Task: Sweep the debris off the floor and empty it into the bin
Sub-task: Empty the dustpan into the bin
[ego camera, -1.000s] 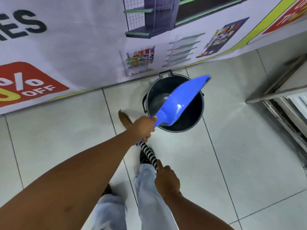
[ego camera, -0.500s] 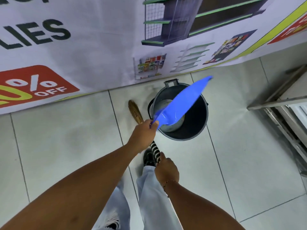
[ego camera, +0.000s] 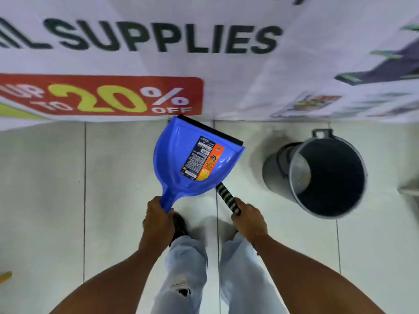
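My left hand [ego camera: 157, 219] grips the handle of a blue dustpan [ego camera: 181, 164], held flat and facing up in front of me, its label showing and no debris seen in it. My right hand [ego camera: 249, 220] is closed around the black-and-white striped broom handle [ego camera: 227, 198], whose far end is hidden under the dustpan. The dark grey bin [ego camera: 324, 177] stands on the floor to the right, apart from the dustpan, with its mouth uncovered and a pale patch visible inside.
A printed banner [ego camera: 158, 64] hangs along the wall ahead, down to the white tiled floor [ego camera: 113, 166]. My legs and a dark shoe [ego camera: 180, 225] are below the hands. A yellowish object [ego camera: 4, 277] lies at the left edge.
The dustpan has come away from above the bin, swung left and turned face up. The view has shifted left, so the bin now sits at the right.
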